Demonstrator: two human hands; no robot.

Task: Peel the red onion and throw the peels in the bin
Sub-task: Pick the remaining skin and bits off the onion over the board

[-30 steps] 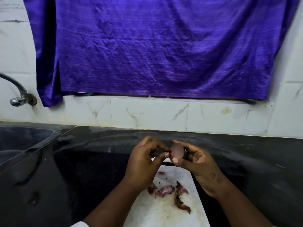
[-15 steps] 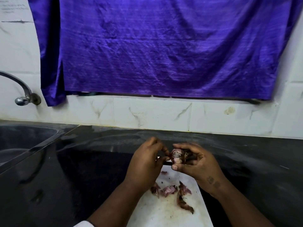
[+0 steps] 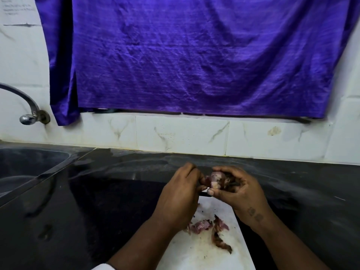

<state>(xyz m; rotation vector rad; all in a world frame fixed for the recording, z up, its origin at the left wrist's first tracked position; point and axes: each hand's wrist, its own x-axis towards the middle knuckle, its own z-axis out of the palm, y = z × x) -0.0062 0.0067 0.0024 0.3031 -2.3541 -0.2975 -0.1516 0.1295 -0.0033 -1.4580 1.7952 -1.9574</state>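
A small red onion [image 3: 215, 179], partly peeled with pale flesh showing, is held above the far end of a white cutting board [image 3: 196, 254]. My right hand [image 3: 239, 189] grips it with curled fingers and thumb. My left hand [image 3: 180, 197] is at the onion's left side, its fingertips pinching at the skin there. Loose purple and brown onion peels [image 3: 208, 228] lie on the board below my hands. No bin is in view.
The board lies on a black countertop [image 3: 97, 201]. A dark sink [image 3: 25, 166] is at the left with a metal tap [image 3: 29, 114] above it. A purple cloth [image 3: 194, 55] hangs on the white tiled wall behind.
My right hand has turned the onion, so its skin-covered side and pale end now show instead of the smooth peeled face. Both hands stay together above the board.
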